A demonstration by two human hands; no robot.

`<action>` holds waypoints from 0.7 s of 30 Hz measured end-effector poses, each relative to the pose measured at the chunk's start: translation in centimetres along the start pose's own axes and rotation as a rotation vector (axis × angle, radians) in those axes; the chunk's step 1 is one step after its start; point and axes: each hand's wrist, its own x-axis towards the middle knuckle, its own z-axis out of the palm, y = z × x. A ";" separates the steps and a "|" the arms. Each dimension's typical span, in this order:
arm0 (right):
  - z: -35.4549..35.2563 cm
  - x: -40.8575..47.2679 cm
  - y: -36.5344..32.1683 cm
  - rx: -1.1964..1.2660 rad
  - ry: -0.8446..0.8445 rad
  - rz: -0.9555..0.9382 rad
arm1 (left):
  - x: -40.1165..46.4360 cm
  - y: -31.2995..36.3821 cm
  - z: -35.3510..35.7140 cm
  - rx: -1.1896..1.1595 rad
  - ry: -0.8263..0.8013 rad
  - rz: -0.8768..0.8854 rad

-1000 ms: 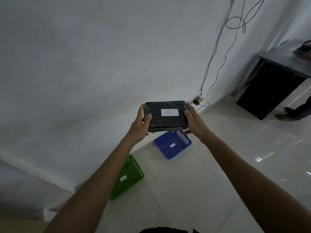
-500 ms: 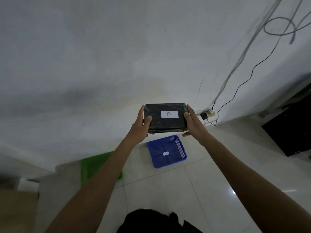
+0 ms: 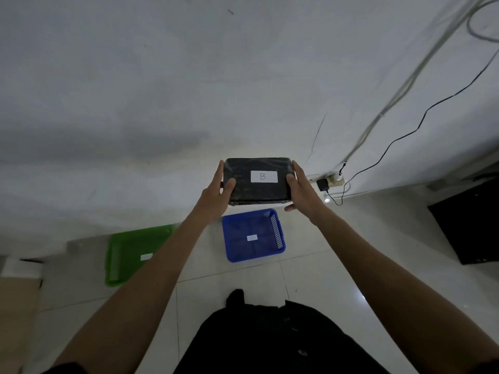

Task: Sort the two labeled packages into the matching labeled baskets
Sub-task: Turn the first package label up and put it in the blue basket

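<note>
I hold a black wrapped package (image 3: 258, 190) with a white label reading "B" out in front of me, between both hands. My left hand (image 3: 217, 193) grips its left end and my right hand (image 3: 301, 191) grips its right end. Below the package a blue basket (image 3: 278, 233) sits on the floor with a small white label inside; its letter is too small to read. A green basket (image 3: 129, 244), also with a white label, lies to the left near the wall, partly behind my left forearm. No second package is in view.
White tiled floor runs up to a white wall. A power strip with a black plug (image 3: 328, 182) and cables lies at the wall's foot on the right. Black furniture (image 3: 469, 225) stands far right. A tan surface (image 3: 16, 306) shows at the lower left. My dark clothing fills the bottom centre.
The view has swung left and down: both baskets now lie lower and straighter before me, and the blue basket sits directly under the package. My grip on the package is unchanged.
</note>
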 end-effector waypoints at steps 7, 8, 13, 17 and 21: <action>-3.0 4.8 2.0 -0.026 -0.117 0.047 | 3.4 0.7 3.4 0.066 0.048 -0.082; -3.5 5.4 2.4 -0.027 -0.141 0.050 | 3.7 0.8 4.0 0.061 0.062 -0.103; -4.9 8.1 5.1 0.023 -0.217 0.082 | 5.1 0.2 7.6 0.004 0.144 -0.184; -4.6 10.2 8.0 0.015 -0.254 0.123 | 6.3 -1.9 10.2 -0.020 0.159 -0.232; -2.8 13.3 12.0 -0.002 -0.263 0.181 | 8.6 -6.2 12.4 0.008 0.116 -0.279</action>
